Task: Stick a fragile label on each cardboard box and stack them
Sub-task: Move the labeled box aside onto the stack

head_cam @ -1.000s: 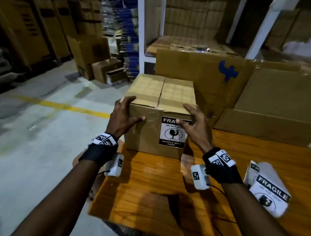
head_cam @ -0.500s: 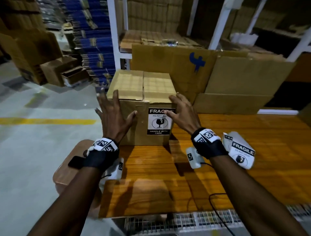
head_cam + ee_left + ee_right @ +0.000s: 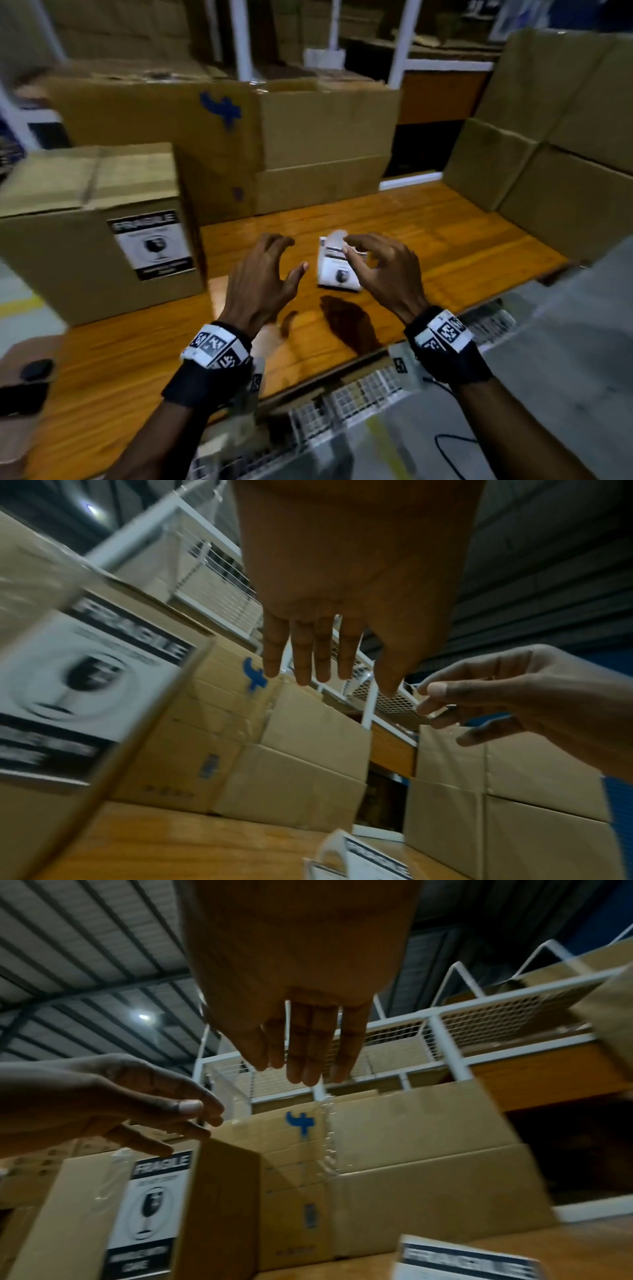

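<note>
The stack of labels [image 3: 337,265] is lying on the worktop [image 3: 445,240] directly ahead of both hands, and the coming move is judged to turn on that. Its long axis is running away from the person, with the printed side up. The right hand [image 3: 383,270] is being held nearer: its fingertips are reaching over the near right edge of the stack, though whether they are touching it cannot be told through the blur. The left hand [image 3: 262,277] is being held just beside the stack on its left, with a gap of bare wood showing between thumb and paper.

Both hands are being carried above the worktop with palms down and wrists raised. The fingers of each are spread and loosely bent, and nothing is being held in either; in both wrist views the fingers are seen hanging free against the background.

The labelled box [image 3: 99,233] is standing on the left end of the worktop, well apart from the hands, with its sticker facing the person. Plain boxes [image 3: 548,171] are being kept at the right side, further from the left hand than from the right. A label is probably being reached for next, and the top sheet is judged likely to need peeling from an edge by the right hand while the stack is steadied by the left.
</note>
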A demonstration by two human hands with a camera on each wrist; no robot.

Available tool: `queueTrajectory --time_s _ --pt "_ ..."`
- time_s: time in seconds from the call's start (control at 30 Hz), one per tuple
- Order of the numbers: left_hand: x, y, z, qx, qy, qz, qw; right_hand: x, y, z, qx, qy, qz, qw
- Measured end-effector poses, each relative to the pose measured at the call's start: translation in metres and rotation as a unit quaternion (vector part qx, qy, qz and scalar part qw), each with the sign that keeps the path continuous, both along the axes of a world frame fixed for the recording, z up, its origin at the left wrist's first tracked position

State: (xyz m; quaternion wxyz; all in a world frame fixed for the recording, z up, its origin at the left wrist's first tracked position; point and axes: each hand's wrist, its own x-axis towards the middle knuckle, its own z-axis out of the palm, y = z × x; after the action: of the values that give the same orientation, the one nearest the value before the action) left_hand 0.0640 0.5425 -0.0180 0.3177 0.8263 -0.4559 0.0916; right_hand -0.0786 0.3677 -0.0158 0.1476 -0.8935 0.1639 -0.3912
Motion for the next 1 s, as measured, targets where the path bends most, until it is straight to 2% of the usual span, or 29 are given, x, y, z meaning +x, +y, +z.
queueTrajectory --time_s 0.2,0.43,0.6,0.8,1.0 --pt "-0.113 -0.141 -0.007 0.015 0.031 -0.087 0.996 -0.147 -0.113 -0.025 0.062 -0.025 -0.088 0.994" --pt "-0.217 -0.282 -0.005 -0.014 0.079 -0.175 0.981 -0.268 -0.215 -0.025 0.080 -0.052 -0.153 0.984" --pt "-0.259 -0.381 0.016 -0.037 0.064 -0.213 0.974 -0.317 -0.299 -0.009 0.109 -0.116 -0.195 0.968" --pt "-0.278 -0.516 0.042 -0.078 0.067 -0.232 0.967 -0.347 -0.417 0.028 0.103 -0.177 -0.225 0.952" --pt "-0.295 -0.652 0.100 -0.152 0.072 -0.290 0.942 -0.371 -0.543 0.089 0.069 -0.188 -0.241 0.950"
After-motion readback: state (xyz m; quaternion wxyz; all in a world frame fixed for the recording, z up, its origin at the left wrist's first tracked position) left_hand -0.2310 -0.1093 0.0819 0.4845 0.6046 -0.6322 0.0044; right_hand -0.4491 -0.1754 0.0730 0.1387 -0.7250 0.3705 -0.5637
